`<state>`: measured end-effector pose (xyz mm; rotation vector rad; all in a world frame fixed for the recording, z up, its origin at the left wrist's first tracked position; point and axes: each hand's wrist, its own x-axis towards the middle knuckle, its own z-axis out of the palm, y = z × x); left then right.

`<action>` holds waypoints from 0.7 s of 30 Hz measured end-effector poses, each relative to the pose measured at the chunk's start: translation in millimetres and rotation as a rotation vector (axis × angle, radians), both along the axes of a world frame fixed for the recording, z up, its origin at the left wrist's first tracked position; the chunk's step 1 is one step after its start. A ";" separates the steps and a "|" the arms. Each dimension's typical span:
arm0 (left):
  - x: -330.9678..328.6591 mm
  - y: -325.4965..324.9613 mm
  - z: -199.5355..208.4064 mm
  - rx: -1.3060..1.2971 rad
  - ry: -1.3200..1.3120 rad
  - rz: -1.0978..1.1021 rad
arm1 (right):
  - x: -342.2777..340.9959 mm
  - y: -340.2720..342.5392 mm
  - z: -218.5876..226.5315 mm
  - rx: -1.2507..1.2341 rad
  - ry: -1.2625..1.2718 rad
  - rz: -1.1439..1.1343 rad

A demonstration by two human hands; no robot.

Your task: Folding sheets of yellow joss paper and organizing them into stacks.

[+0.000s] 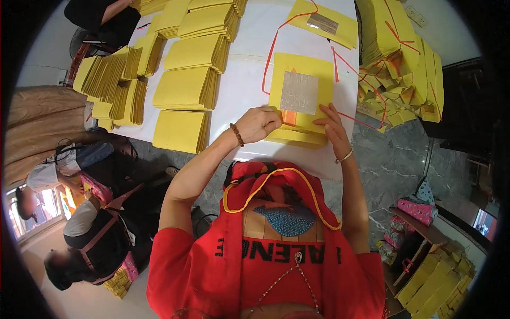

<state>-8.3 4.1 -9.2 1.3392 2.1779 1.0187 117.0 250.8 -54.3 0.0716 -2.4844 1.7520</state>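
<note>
In front of me on the white table lies a stack of yellow paper sheets (275, 80) with a silver foil square (299, 93) on the top one. An orange patch (289, 117) shows just below the foil. The near edge of the stack looks folded or stepped. My left hand (258, 125), a beaded bracelet at its wrist, is closed at the stack's near left corner; its curled fingers hide whatever they pinch. At the near right edge, my right hand (334, 130) lies open, fingers stretched out and touching the paper.
Folded yellow paper bundles (183, 87) line the table's left side. Red string (272, 50) loops around the work area. Another foil-marked yellow sheet (342, 29) lies farther off. Yellow paper piles (380, 37) stand beyond the right edge. Other people (98, 244) are at the left.
</note>
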 end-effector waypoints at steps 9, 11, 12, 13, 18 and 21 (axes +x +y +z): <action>0.0 -1.2 -6.4 0.088 0.014 0.022 | -0.6 1.3 -3.9 -0.009 0.043 0.015; -0.7 -0.6 -2.9 0.040 -0.040 0.054 | -0.2 1.1 -3.9 -0.004 0.081 0.029; -1.0 -1.0 -3.0 0.041 -0.038 0.056 | 0.5 -2.7 1.1 0.076 0.058 0.006; -0.9 -1.4 -3.7 0.044 -0.021 0.058 | 0.1 -4.6 4.0 0.156 0.035 -0.017; -3.7 -3.3 0.5 0.016 -0.151 0.098 | -3.7 -0.6 -6.8 0.214 0.074 -0.049; -6.2 -3.9 -0.9 0.017 -0.182 0.082 | -4.9 -1.5 -6.7 0.223 0.063 -0.055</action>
